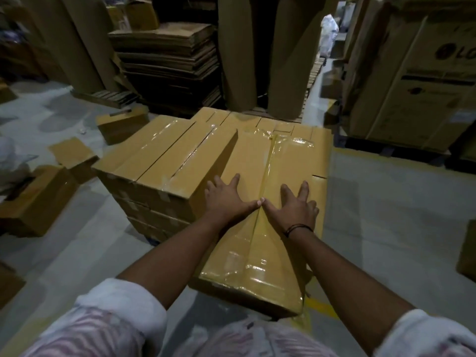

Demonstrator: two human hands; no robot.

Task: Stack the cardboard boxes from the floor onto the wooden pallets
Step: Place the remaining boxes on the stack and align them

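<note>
Brown cardboard everywhere, dim warehouse. Both hands lie flat, palms down, fingers spread, on top of a long taped box [260, 228]; not gripping anything, just pressing. Left hand [226, 199] sits left of the centre tape seam, right hand [296, 206] right of it, thumb tips touching at the seam. Dark cord bracelet [298, 229] on the right wrist. Light sleeves rolled up on both arms.

The box rests on the stack of boxes [164, 161], its near end sticking out towards the person. A higher row of long taped boxes lies just beside it on the left, touching the left hand's side. Pallet under the stack mostly hidden, cannot tell much.

Loose boxes on the grey floor [386, 215] at left: one near [33, 202], one smaller farther back [121, 124]. Flattened cardboard pile [167, 55] behind. Large printed carton [412, 81] at right. Yellow floor line [322, 309] near the box's end.
</note>
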